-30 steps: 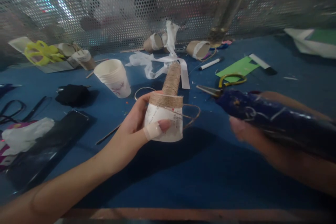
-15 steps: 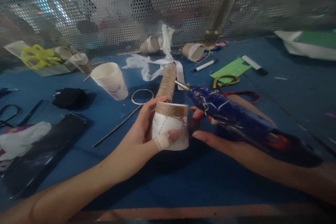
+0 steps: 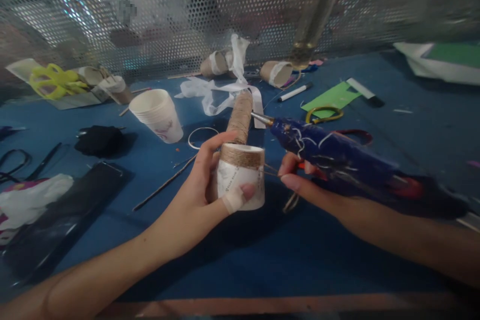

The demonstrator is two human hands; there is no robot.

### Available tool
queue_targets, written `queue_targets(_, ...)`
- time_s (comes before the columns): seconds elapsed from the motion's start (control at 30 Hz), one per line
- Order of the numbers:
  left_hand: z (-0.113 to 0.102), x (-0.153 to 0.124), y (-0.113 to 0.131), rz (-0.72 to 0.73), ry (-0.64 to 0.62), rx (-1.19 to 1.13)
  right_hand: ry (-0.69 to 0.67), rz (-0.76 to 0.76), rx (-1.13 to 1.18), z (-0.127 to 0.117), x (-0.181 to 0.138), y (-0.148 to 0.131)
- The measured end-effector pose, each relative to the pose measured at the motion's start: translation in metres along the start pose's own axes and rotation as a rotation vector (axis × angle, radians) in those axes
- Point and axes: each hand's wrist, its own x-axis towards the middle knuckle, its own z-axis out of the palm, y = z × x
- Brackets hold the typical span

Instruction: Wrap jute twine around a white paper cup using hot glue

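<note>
My left hand (image 3: 204, 185), its thumb wrapped in a white strip, is closed around a white paper cup (image 3: 238, 185). Brown twine (image 3: 247, 157) is wound in a band round the cup's upper end. A loose strand runs from the band to my right hand (image 3: 315, 190), where thumb and fingers pinch it. That same hand also holds a blue hot glue gun (image 3: 333, 155), whose metal nozzle points left above the cup. The gun's handle is mostly hidden. Behind the cup is a twine-wrapped tube (image 3: 240, 115).
Stacked paper cups (image 3: 157, 115) stand at left, near a black bundle (image 3: 99, 140). White ribbon (image 3: 215, 100) and twine-covered cups (image 3: 276, 74) lie at the back before a perforated metal screen (image 3: 168, 20). Green paper (image 3: 330, 97) and a marker (image 3: 294, 92) are right; yellow scissors (image 3: 56, 81) far left.
My right hand has gone from fingers apart to pinching the twine strand, now drawn taut to the cup's right. The glue gun has shifted slightly right; the cup has moved slightly up and left.
</note>
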Motion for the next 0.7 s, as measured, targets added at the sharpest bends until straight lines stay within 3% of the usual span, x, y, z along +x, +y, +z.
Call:
queue_targets(0.17, -0.001, 0.000, 0.000, 0.011, -0.005, 0.017, -0.030, 0.076, 0.032, 0.000, 0.006, 0.001)
queue_targets(0.3, -0.001, -0.001, 0.001, 0.001, -0.022, 0.044, -0.082, 0.229, 0.100, 0.000, 0.011, -0.004)
queue_targets(0.53, 0.000, -0.002, 0.001, -0.016, -0.026, 0.059, -0.197, 0.152, 0.025, -0.007, 0.018, -0.006)
queue_targets(0.7, -0.001, -0.001, -0.002, -0.019, -0.050, -0.030, -0.176, 0.213, 0.024, -0.005, 0.015, -0.004)
